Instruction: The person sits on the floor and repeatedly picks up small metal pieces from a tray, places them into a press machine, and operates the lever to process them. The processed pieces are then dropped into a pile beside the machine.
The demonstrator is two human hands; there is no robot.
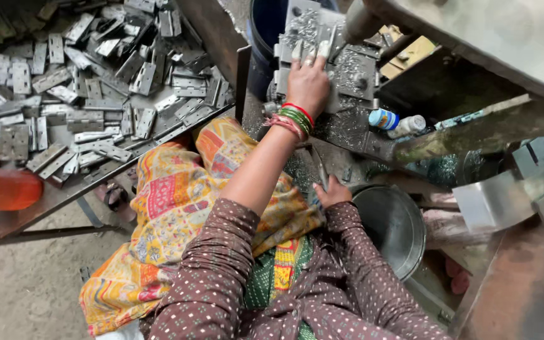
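My left hand [308, 80], with red and green bangles at the wrist, lies flat on a grey metal hinge plate [291, 47] on the machine bed [354, 69], fingers spread and pressing down. Metal shavings cover the bed around it. My right hand [333, 192] is lower, close to my lap, closed around a thin metal lever [320, 169] that rises from it. A patterned yellow and orange cloth [171, 208] covers my knees.
A big heap of several grey hinge plates [89, 82] fills a metal tray at the left. A blue bucket [262, 31] stands behind the bed. A steel bowl [393, 223] sits at my right, a small white bottle [398, 123] by the machine, an orange object [1, 189] far left.
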